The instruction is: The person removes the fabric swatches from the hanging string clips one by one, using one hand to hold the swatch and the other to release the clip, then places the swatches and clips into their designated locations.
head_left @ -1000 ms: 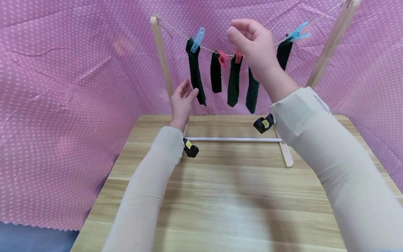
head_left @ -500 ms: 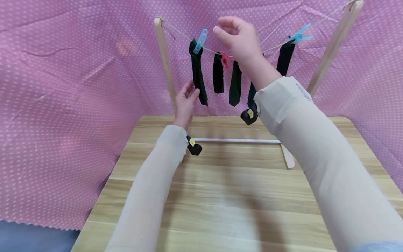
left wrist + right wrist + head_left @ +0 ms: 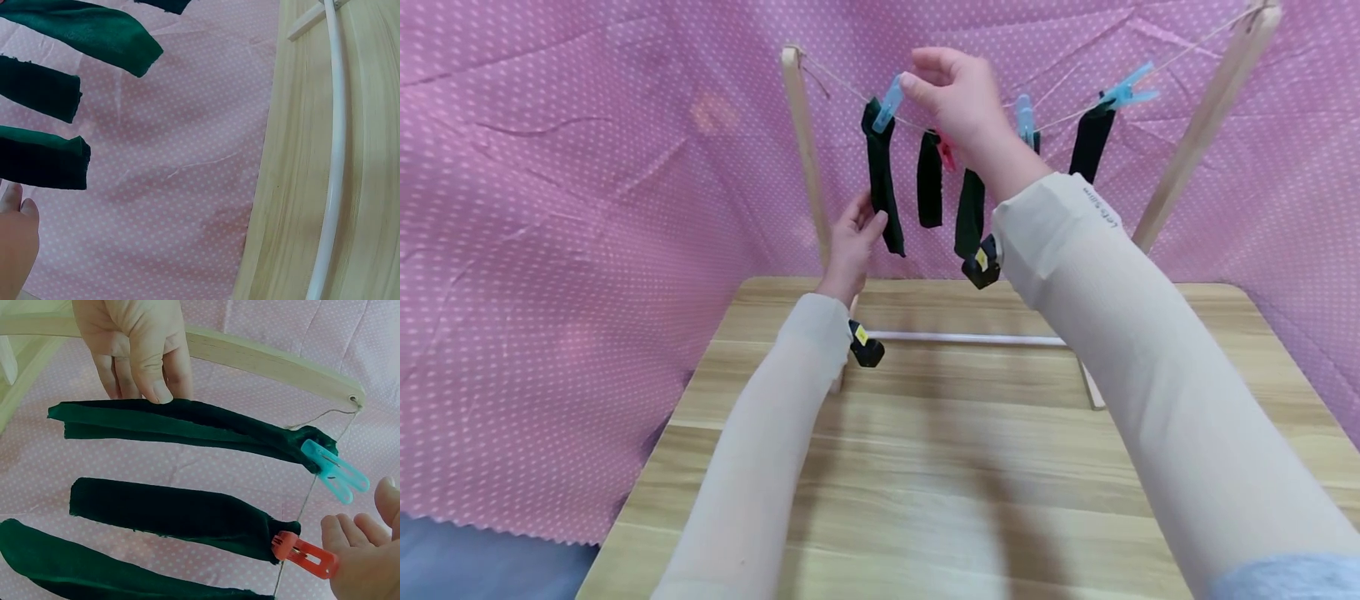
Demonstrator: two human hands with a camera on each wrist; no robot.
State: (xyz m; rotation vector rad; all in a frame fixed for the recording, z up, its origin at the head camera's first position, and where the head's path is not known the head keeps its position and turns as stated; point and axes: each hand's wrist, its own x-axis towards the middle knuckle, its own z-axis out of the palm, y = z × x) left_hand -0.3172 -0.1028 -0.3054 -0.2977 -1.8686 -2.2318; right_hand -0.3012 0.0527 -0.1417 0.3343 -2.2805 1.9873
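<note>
A dark green cloth strip (image 3: pixel 884 179) hangs at the left of the string, held by a light blue clothespin (image 3: pixel 889 105). My left hand (image 3: pixel 850 250) is at this strip's lower left edge, its thumb overlapping the edge and its fingertips partly hidden behind the cloth. Close to the blue clothespin is my right hand (image 3: pixel 961 107), thumb and fingers spread apart with nothing between them. In the right wrist view, a gap separates that hand from the blue clothespin. Below it, a red clothespin (image 3: pixel 306 553) pins a second dark green strip (image 3: pixel 156 512).
A string runs between two wooden posts (image 3: pixel 808 150). Farther right hang more strips, including a dark one (image 3: pixel 1092 142) under another blue clothespin (image 3: pixel 1123 90). A white rod (image 3: pixel 962 338) crosses the wooden table (image 3: pixel 887 467). Pink dotted cloth (image 3: pixel 587 250) covers the background.
My right hand has moved left along the string to the leftmost blue clothespin. My left hand has come closer to the leftmost strip, and its thumb now overlaps the edge.
</note>
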